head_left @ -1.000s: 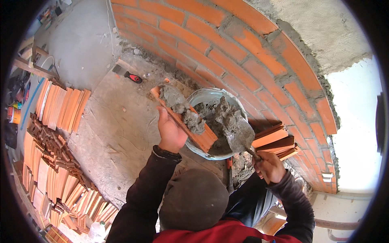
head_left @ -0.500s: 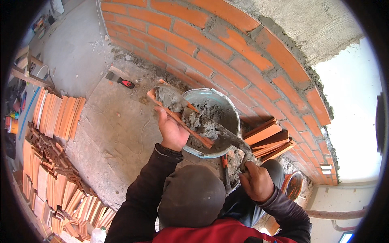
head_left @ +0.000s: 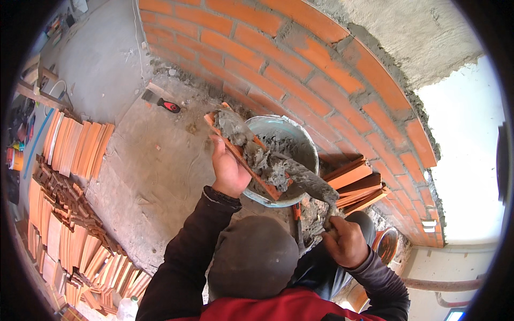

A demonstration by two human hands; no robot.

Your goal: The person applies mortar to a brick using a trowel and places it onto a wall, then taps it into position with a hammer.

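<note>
A bare left hand [head_left: 230, 170] is gripping a thin, rectangular, orange clay strip [head_left: 246, 161] at its one o'clock, long axis running eleven-to-five beneath lumpy grey mortar [head_left: 230, 127], while the farther right hand [head_left: 348, 243] is clenching a mortar-smeared metal trowel [head_left: 309, 182] pointing toward ten.

Mortar [head_left: 230, 128] looks wet and lumpy, caking the trowel [head_left: 316, 187] too. Held brick [head_left: 272, 191] is matt fired clay, bucket [head_left: 308, 152] smoothish, beanie [head_left: 253, 260] dull cloth, upper plaster [head_left: 412, 40] pretty rough.
</note>
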